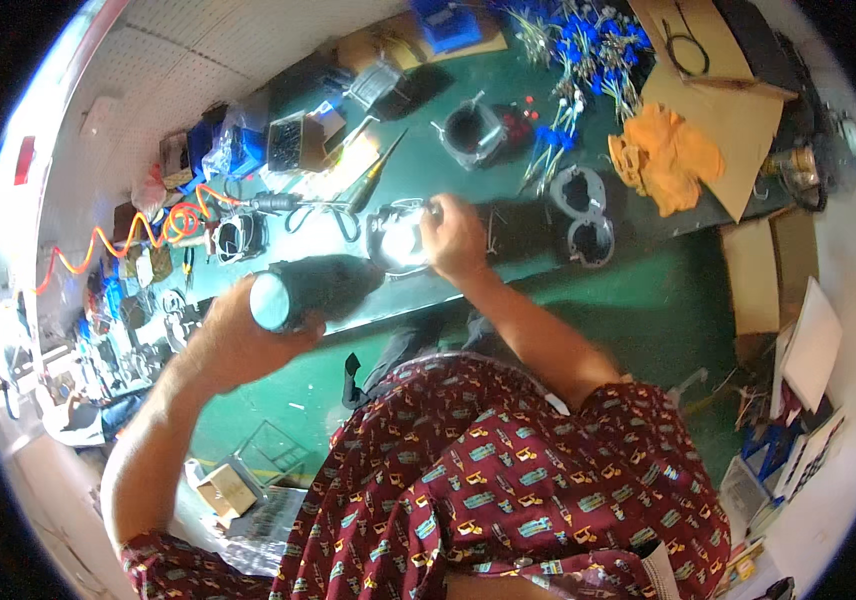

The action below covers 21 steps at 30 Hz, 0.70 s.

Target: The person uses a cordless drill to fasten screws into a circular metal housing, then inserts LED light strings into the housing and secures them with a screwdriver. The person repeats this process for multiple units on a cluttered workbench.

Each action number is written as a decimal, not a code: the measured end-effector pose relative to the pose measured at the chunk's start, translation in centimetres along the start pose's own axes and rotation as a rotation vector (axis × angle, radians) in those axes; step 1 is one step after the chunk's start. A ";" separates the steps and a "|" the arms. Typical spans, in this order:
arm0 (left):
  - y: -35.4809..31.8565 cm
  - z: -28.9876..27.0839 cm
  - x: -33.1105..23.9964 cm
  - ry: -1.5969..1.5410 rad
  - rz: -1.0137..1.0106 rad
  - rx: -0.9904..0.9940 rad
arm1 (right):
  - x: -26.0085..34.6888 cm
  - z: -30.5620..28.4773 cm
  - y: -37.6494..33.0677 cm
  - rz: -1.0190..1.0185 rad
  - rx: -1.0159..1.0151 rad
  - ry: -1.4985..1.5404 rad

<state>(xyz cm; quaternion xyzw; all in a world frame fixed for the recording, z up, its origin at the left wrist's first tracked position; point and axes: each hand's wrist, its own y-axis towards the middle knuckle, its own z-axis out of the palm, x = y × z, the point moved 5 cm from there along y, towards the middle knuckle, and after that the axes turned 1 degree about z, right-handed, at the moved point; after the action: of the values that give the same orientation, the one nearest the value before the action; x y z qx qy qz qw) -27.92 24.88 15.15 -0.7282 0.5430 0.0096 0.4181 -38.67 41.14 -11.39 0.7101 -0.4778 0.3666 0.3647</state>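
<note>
**Two hands at a cluttered green tabletop**

The fingers of the left hand (pixel 238 335) are clenched around a dark cylindrical tool with a pale blue round end (pixel 293 293), held in the air just below the near edge of the green tabletop (pixel 528 250), left of the frame's centre. The pale end faces the camera.

The fingers of the right hand (pixel 455 238) curl over the right rim of a shiny round metal housing (pixel 398 238) that sits on the tabletop at the centre of the frame; they grasp it from the side. The tool and the housing are near each other but apart.

Right of the right hand lie two dark ring-shaped castings (pixel 585 215), one above the other. Above the housing stands a grey cylindrical metal part with a dark opening (pixel 471 130). To the left, an orange coiled air hose (pixel 133 235) runs to the frame's left edge, past another round metal housing (pixel 238 238). In the upper right a crumpled orange cloth (pixel 670 155) rests beside sheets of brown cardboard (pixel 738 110), with a heap of blue-tipped wires (pixel 588 50) above centre. The person's dark red patterned shirt (pixel 508 480) fills the lower frame.
</note>
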 end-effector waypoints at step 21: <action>-9.4 8.7 20.7 -0.486 -0.430 -0.189 | 8.0 5.2 -1.6 -0.277 0.201 -0.022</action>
<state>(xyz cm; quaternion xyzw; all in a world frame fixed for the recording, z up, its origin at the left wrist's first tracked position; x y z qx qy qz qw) -8.09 14.61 5.44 -0.8379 0.2582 0.1448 0.4585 -34.06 33.80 -7.09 0.8059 -0.3403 0.3512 0.3338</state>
